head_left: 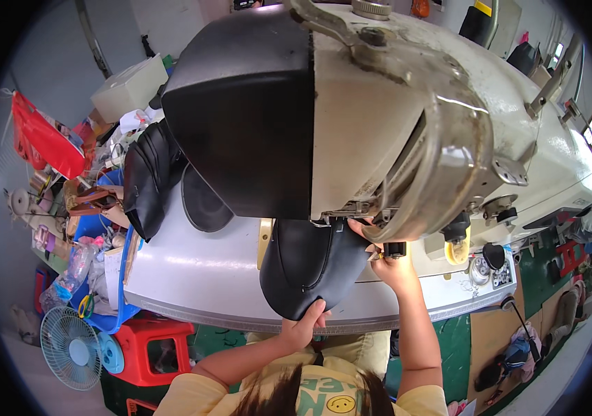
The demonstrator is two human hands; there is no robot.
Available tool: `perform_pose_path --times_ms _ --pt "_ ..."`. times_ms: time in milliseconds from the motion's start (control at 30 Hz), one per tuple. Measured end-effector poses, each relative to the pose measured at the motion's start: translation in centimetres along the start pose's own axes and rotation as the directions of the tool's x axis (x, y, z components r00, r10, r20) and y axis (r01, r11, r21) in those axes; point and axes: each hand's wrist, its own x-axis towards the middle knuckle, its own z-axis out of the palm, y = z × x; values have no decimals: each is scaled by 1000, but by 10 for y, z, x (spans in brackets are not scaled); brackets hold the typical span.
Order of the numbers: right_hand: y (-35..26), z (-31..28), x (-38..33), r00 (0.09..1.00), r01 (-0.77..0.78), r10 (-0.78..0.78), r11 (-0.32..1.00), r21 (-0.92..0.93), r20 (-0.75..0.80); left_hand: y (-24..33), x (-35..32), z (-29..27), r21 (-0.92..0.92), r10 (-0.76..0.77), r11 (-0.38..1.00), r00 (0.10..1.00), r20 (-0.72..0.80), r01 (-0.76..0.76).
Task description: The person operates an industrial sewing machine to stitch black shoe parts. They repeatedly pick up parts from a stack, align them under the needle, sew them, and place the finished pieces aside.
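Observation:
A black shoe upper (341, 267) lies on the sewing machine's pale bed, its far end under the sewing head. My left hand (301, 327) pinches its near rounded edge, thumb on top and fingers underneath. Beside its right edge is my right hand (391, 267), fingers reaching up near the needle area and partly hidden by the machine. Small pointed metal blades, like those of thread snips (374, 253), stick out from that hand. The sewing machine head (372, 132) looms above and hides the stitching point.
More black uppers (149, 177) are stacked left of the machine, by a dark oval piece (204, 197). Farther left stand a cluttered blue bin (110, 322), a fan (71, 348) and a red stool (154, 350). A thread winder (479, 270) sits at the table's right end.

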Motion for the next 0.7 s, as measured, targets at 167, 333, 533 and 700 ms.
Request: perform_pose_path --times_ms 167,333,533,700 --pt "1 -3 1 990 -44 48 998 -34 134 0 7 -3 -10 -16 1000 999 44 16" --pt "-11 -6 3 994 17 -11 999 -51 112 5 -7 -6 125 -239 971 820 520 204" --pt "-15 -8 4 998 60 -60 998 -5 16 103 14 26 671 620 120 583 524 -731" --pt "-44 -33 -8 995 96 -98 993 -71 -29 83 45 22 852 591 -156 644 486 -500"
